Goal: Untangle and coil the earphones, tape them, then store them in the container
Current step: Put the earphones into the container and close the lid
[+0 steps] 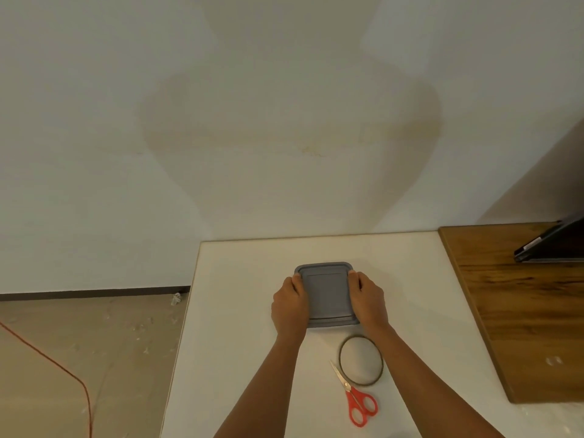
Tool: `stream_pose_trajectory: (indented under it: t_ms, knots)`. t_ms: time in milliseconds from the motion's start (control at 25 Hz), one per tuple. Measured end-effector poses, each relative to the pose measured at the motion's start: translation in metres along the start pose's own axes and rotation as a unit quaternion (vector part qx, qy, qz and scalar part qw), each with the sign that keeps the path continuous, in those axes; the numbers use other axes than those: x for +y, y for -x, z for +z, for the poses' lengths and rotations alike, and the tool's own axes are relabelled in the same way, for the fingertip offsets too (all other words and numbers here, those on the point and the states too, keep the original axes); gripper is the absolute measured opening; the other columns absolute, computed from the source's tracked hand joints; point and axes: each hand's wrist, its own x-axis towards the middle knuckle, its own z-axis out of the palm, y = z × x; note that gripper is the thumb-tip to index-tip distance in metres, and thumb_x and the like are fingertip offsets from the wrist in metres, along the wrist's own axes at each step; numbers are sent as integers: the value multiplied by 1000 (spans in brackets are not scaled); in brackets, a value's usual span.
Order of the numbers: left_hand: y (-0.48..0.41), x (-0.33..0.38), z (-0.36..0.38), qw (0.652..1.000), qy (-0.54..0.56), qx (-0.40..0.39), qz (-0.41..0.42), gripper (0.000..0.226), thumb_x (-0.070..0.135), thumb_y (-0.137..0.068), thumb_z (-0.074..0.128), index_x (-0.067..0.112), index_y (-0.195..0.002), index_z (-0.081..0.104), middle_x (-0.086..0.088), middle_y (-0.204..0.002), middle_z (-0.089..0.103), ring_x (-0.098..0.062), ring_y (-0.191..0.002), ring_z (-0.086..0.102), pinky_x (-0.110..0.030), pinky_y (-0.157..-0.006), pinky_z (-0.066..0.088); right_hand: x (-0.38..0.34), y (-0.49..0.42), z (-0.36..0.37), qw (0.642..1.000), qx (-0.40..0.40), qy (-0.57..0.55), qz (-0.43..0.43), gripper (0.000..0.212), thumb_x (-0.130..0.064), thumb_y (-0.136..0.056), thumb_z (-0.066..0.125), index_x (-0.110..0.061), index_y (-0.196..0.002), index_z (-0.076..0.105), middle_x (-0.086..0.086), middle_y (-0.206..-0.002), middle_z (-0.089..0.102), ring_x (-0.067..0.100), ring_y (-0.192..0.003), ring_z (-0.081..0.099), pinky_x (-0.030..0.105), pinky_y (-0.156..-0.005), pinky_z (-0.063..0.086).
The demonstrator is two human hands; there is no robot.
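A square container with a grey lid [326, 294] sits on the white table [246, 358]. My left hand [290, 306] grips its left side, fingers curled over the lid's edge. My right hand [368, 301] grips its right side the same way. The lid is on, so the inside is hidden and no earphones show. A thin roll of tape [361, 360] lies flat just in front of the container. Red-handled scissors [355, 396] lie beside the roll, their blades touching its left rim.
A wooden board [521, 311] covers the table's right part, with a dark flat device [553, 245] leaning at its far end. The wall stands close behind. The floor at left carries an orange cable [60, 368] and small debris.
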Motion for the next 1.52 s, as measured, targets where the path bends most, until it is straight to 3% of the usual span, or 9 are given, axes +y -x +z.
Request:
stream_pose_trajectory:
  t_ms: [320, 520, 640, 800, 920, 1120, 1240, 1400, 1520]
  knots:
    - [-51, 27, 11, 999, -32, -16, 8, 48, 44, -101, 22, 6, -95, 53, -14, -93, 63, -29, -78, 52, -35, -70, 41, -24, -47, -1, 999, 12, 28, 13, 48, -51, -97, 32, -17, -66, 43, 2, -69, 55, 22, -68, 53, 33, -62, 41]
    - [-51, 25, 6, 999, 32, 1, -39, 60, 57, -97, 21, 3, -107, 45, -11, -97, 57, -32, -90, 56, -37, -75, 41, -21, -37, -27, 994, 0, 96, 43, 65, -68, -90, 21, -12, -90, 54, 6, -86, 62, 27, -82, 59, 39, -77, 48]
    - [-40, 16, -9, 993, 94, 73, -18, 59, 55, -96, 23, 2, -111, 44, -16, -99, 62, -34, -90, 59, -38, -73, 45, 12, 10, -74, 974, -5, 223, -50, 51, -67, -86, 37, -19, -95, 51, -4, -77, 60, 16, -69, 60, 33, -66, 52]
    - [3, 1, -7, 992, 125, 19, -30, 43, 44, -100, 29, 4, -105, 43, -10, -88, 59, -26, -81, 57, -32, -67, 40, 56, 66, -80, 958, -170, 217, -74, 24, -40, -81, 67, -27, -94, 52, -5, -76, 57, 7, -64, 54, 33, -63, 50]
    - [26, -3, -4, 990, 131, -14, -41, 39, 41, -100, 32, 4, -99, 44, -7, -84, 57, -25, -79, 56, -31, -59, 39, 59, 67, -80, 988, -70, 125, -51, 10, -15, -84, 65, -20, -86, 56, 3, -69, 61, 17, -57, 60, 41, -61, 56]
    - [28, -2, -8, 994, 100, -9, -36, 34, 35, -101, 37, 3, -110, 45, -5, -93, 55, -22, -84, 53, -31, -70, 39, 23, 20, -97, 994, 104, -10, 11, 9, -7, -86, 64, -8, -88, 55, 10, -67, 62, 22, -50, 64, 30, -50, 58]
    - [20, 0, -5, 996, 80, -25, -39, 37, 32, -98, 48, 1, -118, 46, -8, -100, 56, -21, -88, 53, -30, -75, 40, 13, -7, -98, 993, 111, -20, 26, 8, -5, -86, 64, -6, -88, 56, 10, -68, 62, 21, -50, 64, 29, -51, 57]
    - [34, -1, 9, 995, -8, -77, -56, 33, 41, -89, 61, 9, -81, 56, -2, -76, 58, -22, -76, 56, -31, -66, 42, 17, -15, -101, 996, 94, 1, 11, 5, -6, -86, 65, -5, -87, 60, 10, -67, 63, 20, -48, 61, 25, -47, 54]
    - [65, -2, 28, 992, -47, -117, 18, 32, 44, -85, 62, 19, -105, 59, 2, -97, 63, -18, -92, 63, -27, -71, 45, 30, -1, -101, 997, 75, 8, 17, 5, -6, -84, 66, -6, -83, 61, 13, -65, 63, 18, -45, 58, 22, -44, 51]
